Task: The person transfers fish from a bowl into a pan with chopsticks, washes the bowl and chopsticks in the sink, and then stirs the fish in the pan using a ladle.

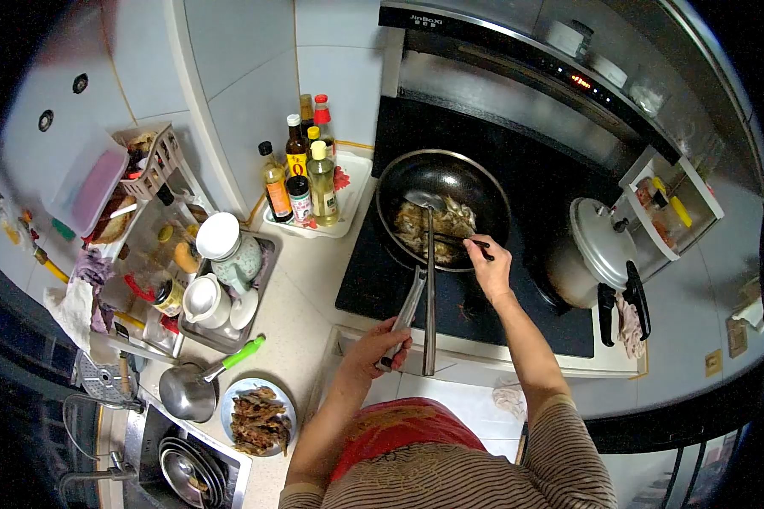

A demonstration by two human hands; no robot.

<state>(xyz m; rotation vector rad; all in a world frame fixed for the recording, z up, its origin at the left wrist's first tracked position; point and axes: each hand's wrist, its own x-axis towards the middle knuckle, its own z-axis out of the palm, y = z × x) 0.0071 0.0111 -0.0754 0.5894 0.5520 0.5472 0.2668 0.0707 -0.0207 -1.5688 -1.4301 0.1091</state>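
Left hand [382, 348] clamped on metal handle [410, 307], right hand [491, 268] pinching chopsticks [452, 242]; beyond left grip, round wok [437, 166] (glossy black): browned fish [411, 224]

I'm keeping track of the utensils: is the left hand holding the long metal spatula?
No, the left hand grips the wok handle, while the spatula rests with its head inside the wok.

I watch through one wide head camera, facing forward and steeply down from above the shirt [450, 479], near enough for the pan [433, 174] to sit mid-view, with sink [144, 437] lower left and hood [518, 55] upper right.
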